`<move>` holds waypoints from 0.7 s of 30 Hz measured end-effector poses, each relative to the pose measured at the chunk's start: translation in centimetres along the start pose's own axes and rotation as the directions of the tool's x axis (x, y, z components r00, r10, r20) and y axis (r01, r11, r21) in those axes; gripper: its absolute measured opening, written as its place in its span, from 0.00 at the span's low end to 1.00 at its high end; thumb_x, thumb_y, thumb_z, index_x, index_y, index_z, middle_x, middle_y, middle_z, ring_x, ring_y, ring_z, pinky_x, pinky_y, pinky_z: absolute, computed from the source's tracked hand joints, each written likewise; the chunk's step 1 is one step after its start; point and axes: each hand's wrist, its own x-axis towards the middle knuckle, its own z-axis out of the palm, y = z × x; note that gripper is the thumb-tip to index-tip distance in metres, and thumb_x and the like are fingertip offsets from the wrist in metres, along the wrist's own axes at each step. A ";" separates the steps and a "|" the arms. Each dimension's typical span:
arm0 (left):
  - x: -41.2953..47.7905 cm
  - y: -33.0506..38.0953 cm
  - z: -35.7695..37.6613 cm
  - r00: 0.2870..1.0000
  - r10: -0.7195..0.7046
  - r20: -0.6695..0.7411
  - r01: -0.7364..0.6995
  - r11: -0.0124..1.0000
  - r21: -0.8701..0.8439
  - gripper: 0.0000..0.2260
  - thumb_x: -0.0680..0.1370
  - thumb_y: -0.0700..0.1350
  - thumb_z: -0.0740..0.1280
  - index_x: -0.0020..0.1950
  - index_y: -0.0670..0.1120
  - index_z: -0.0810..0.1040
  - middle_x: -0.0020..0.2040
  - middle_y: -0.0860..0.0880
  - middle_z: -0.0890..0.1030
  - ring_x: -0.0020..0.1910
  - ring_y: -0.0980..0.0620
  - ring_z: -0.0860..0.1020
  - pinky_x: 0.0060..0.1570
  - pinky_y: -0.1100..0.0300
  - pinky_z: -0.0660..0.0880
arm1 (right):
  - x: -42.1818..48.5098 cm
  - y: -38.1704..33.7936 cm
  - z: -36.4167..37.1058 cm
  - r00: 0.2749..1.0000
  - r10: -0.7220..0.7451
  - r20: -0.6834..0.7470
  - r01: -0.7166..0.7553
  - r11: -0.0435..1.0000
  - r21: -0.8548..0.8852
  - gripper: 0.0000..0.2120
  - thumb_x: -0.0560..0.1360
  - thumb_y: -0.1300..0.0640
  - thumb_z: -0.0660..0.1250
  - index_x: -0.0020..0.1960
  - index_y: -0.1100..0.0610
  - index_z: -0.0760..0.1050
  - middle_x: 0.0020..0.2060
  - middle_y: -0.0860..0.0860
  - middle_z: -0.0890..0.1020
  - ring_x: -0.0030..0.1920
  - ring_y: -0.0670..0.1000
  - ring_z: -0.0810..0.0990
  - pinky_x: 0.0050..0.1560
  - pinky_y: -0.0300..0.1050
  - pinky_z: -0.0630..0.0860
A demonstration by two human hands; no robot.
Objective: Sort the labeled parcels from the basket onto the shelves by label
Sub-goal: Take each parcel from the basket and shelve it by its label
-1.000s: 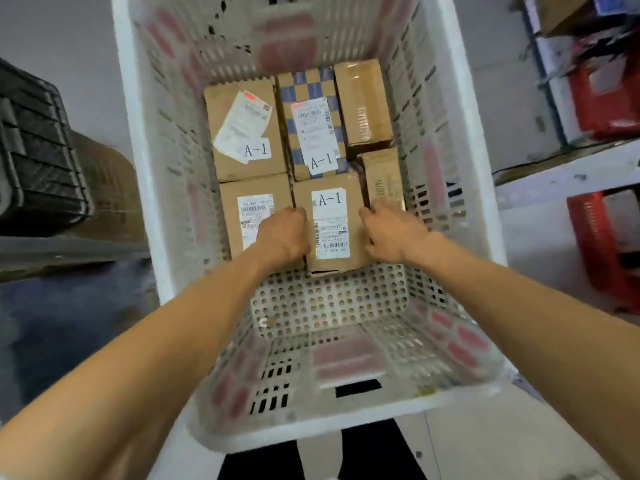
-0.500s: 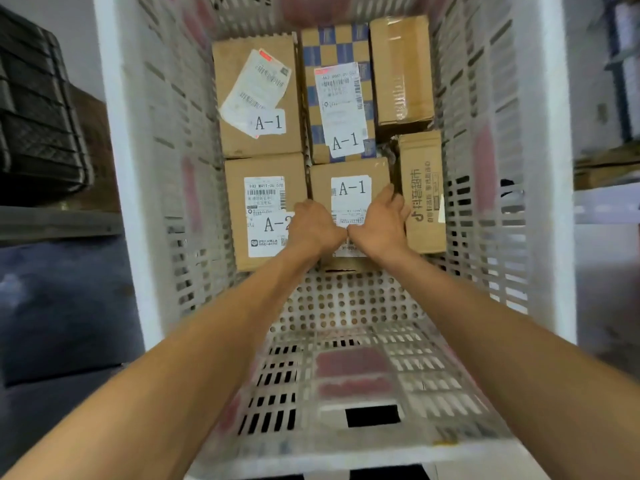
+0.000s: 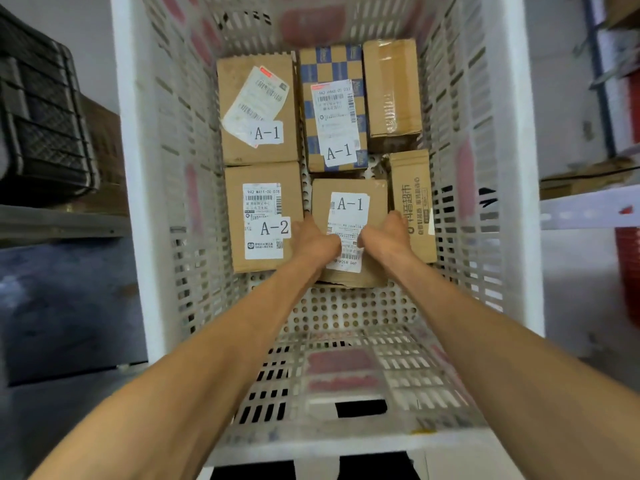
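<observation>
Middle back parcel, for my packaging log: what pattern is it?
The parcel has a blue-and-tan checkerboard, shown in the head view.

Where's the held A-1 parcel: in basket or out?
In: held A-1 parcel lies within the basket, left hand and right hand gripping its sides.

basket [image 3: 129, 174]: white perforated plastic, faded red patches on the walls. checkered parcel [image 3: 322, 65]: blue/tan squares, white label. front A-1 parcel [image 3: 322, 197], A-2 parcel [image 3: 238, 244], rear-left A-1 parcel [image 3: 239, 147]: plain brown cardboard, white labels, black print. side parcel [image 3: 414, 183]: brown, dark printed characters. taped parcel [image 3: 393, 77]: brown, glossy tape. crate [image 3: 41, 126]: black lattice. bin [image 3: 628, 271]: red.
</observation>
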 end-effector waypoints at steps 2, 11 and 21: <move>-2.0 0.7 -0.7 0.999 0.035 -0.020 -0.035 0.999 -0.022 0.37 0.53 0.41 0.66 0.64 0.52 0.72 0.61 0.47 0.76 0.60 0.44 0.74 0.60 0.46 0.74 | -1.2 0.1 -0.6 0.999 0.030 -0.017 -0.029 0.999 0.028 0.34 0.69 0.63 0.67 0.72 0.64 0.60 0.72 0.58 0.60 0.71 0.59 0.60 0.72 0.56 0.62; -8.7 2.2 -5.1 0.945 0.269 0.184 -0.178 0.899 -0.400 0.39 0.62 0.37 0.77 0.68 0.55 0.66 0.62 0.49 0.73 0.58 0.49 0.76 0.55 0.49 0.77 | -4.8 1.2 -2.2 0.998 0.015 0.065 -0.050 0.827 0.560 0.30 0.56 0.66 0.69 0.52 0.45 0.65 0.57 0.53 0.76 0.55 0.56 0.78 0.51 0.59 0.80; -10.0 1.9 -5.8 0.951 0.200 0.234 0.058 0.632 -0.773 0.36 0.68 0.27 0.70 0.73 0.45 0.64 0.60 0.40 0.80 0.55 0.42 0.81 0.50 0.47 0.80 | -7.3 -3.6 -5.1 0.954 -0.293 0.061 0.275 0.937 0.214 0.41 0.64 0.61 0.74 0.73 0.47 0.63 0.58 0.46 0.65 0.63 0.51 0.66 0.64 0.54 0.70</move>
